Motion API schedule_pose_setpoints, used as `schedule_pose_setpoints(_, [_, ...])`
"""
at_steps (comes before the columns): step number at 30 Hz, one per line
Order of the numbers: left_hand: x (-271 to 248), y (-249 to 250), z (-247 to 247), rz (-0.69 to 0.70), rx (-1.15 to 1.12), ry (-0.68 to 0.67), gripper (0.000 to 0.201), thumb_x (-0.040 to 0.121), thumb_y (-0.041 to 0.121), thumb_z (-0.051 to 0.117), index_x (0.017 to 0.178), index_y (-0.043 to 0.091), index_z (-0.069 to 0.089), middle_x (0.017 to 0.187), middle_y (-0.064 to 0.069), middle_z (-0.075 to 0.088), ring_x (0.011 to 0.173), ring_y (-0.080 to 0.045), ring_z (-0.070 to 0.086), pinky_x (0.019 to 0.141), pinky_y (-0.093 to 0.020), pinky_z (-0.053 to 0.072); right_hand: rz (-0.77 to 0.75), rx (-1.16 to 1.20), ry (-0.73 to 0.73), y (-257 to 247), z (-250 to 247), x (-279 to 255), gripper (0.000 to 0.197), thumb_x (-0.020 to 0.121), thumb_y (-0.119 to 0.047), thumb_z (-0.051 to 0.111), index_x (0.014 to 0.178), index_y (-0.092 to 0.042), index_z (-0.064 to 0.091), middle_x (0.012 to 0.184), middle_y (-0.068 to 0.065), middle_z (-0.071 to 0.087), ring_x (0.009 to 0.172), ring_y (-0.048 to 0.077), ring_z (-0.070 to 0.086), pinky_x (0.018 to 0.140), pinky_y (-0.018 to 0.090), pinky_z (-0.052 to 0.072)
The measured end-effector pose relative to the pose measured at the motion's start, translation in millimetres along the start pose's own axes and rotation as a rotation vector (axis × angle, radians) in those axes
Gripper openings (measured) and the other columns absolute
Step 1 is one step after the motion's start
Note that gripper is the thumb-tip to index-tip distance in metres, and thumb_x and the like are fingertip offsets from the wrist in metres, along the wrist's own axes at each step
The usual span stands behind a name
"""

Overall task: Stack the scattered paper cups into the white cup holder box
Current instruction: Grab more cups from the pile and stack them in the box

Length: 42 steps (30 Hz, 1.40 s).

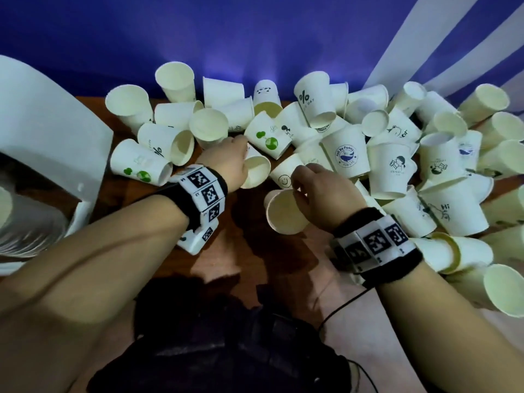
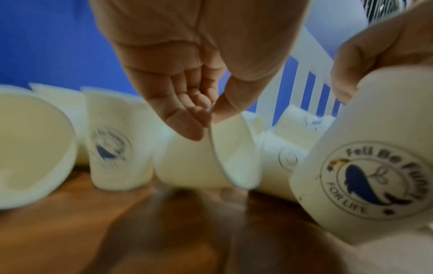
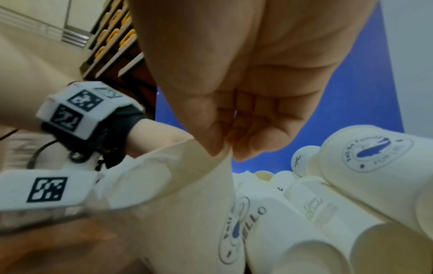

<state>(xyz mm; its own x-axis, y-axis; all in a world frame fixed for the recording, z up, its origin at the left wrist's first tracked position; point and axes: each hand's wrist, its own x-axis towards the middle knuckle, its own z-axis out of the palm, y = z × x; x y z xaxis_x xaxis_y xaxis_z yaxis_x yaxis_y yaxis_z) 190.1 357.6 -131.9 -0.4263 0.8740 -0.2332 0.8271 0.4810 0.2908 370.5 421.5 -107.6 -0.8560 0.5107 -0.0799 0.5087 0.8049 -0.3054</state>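
Several white paper cups (image 1: 346,154) lie scattered in a heap across the wooden table (image 1: 243,251). My left hand (image 1: 243,155) pinches the rim of a plain cup (image 1: 256,170) lying on its side; the left wrist view shows thumb and fingers of this hand (image 2: 209,115) closed on that cup's (image 2: 199,163) rim. My right hand (image 1: 297,188) pinches the rim of a whale-logo cup (image 1: 283,214), lifted and tilted, mouth toward me. The right wrist view shows that hand (image 3: 228,152) nipping the cup's (image 3: 187,204) edge. The white cup holder box (image 1: 65,117) stands at the left.
A stack of nested cups (image 1: 25,222) shows at the box's open front. A blue wall (image 1: 226,38) backs the table, with white slats (image 1: 442,43) at the right. More cups (image 1: 504,290) crowd the right edge. Bare wood lies between my forearms.
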Motion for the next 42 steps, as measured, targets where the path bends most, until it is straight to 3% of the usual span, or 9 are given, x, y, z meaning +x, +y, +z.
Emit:
schedule_pose_setpoints(8, [-68,-43,-64,-0.024,-0.185,0.106,0.015,0.084,0.019,0.05,0.097,0.017,0.042,0.086,-0.008,0.057,0.081,-0.029,0.053,0.068,-0.033,0.038,0.076,0.161,0.125,-31,-25,-13,0.014,0.084,-0.015,0.055,0.097,-0.01,0.056,0.067,-0.002,0.048,0.076,0.029,0.055,0.065,0.035,0.04])
schedule_pose_setpoints(12, [-111,-68,-97,-0.029,-0.25,0.17,0.013,0.086,0.017,0.047,0.099,0.02,0.046,0.072,-0.002,0.055,0.064,-0.023,0.056,0.056,-0.027,0.041,0.039,0.214,0.167,-64,-33,-15,0.014,0.085,-0.014,0.055,0.098,-0.011,0.057,0.066,-0.004,0.051,0.073,0.024,0.053,0.064,0.03,0.037])
schedule_pose_setpoints(16, [-152,-103,-133,-0.042,-0.322,0.275,0.016,0.085,0.014,0.047,0.1,0.017,0.051,0.073,-0.002,0.057,0.059,-0.02,0.059,0.065,-0.033,0.048,-0.062,0.215,0.206,-108,-36,-10,0.014,0.085,-0.011,0.055,0.098,-0.008,0.059,0.069,-0.003,0.051,0.07,0.018,0.047,0.058,0.024,0.026])
schedule_pose_setpoints(22, [-206,-187,-169,-0.149,-0.303,0.456,0.014,0.085,0.012,0.05,0.098,0.016,0.054,0.073,0.0,0.058,0.06,-0.019,0.055,0.061,-0.029,0.042,-0.142,0.289,0.216,-181,-29,12,0.01,0.084,-0.013,0.055,0.093,-0.016,0.058,0.062,-0.008,0.049,0.063,0.017,0.05,0.063,0.027,0.039])
schedule_pose_setpoints(24, [-221,-216,-173,-0.193,-0.282,0.467,0.017,0.085,0.012,0.05,0.101,0.013,0.055,0.069,0.004,0.056,0.063,-0.023,0.054,0.065,-0.03,0.043,-0.174,0.32,0.21,-206,-23,19,0.01,0.084,-0.014,0.055,0.092,-0.018,0.057,0.06,-0.008,0.049,0.06,0.006,0.049,0.06,0.02,0.038])
schedule_pose_setpoints(27, [-231,-245,-169,-0.222,-0.233,0.474,0.018,0.085,0.013,0.05,0.102,0.012,0.056,0.066,0.006,0.053,0.067,-0.022,0.052,0.057,-0.026,0.037,-0.208,0.367,0.202,-236,-15,29,0.01,0.084,-0.013,0.055,0.089,-0.022,0.054,0.058,-0.007,0.048,0.058,-0.001,0.049,0.057,0.01,0.035])
schedule_pose_setpoints(32, [-225,-255,-157,-0.184,-0.297,0.434,0.02,0.086,0.014,0.049,0.103,0.012,0.057,0.071,0.001,0.055,0.075,-0.026,0.055,0.071,-0.033,0.045,-0.201,0.407,0.214,-262,-8,35,0.013,0.085,-0.012,0.054,0.087,-0.024,0.051,0.059,-0.006,0.049,0.057,0.003,0.048,0.056,0.011,0.035])
schedule_pose_setpoints(35, [-220,-256,-155,-0.162,-0.379,0.456,0.021,0.085,0.016,0.049,0.104,0.017,0.059,0.068,0.008,0.052,0.075,-0.025,0.056,0.076,-0.037,0.049,-0.187,0.418,0.26,-265,-10,36,0.011,0.085,-0.011,0.054,0.089,-0.021,0.053,0.06,-0.007,0.051,0.056,0.002,0.048,0.056,0.011,0.036])
schedule_pose_setpoints(42, [-217,-253,-146,-0.075,-0.24,0.401,0.024,0.087,0.016,0.048,0.108,0.015,0.06,0.076,-0.001,0.053,0.081,-0.026,0.053,0.067,-0.027,0.033,-0.141,0.451,0.33,-264,-20,38,0.014,0.086,-0.01,0.054,0.086,-0.024,0.051,0.06,-0.006,0.054,0.058,0.008,0.051,0.057,0.011,0.038])
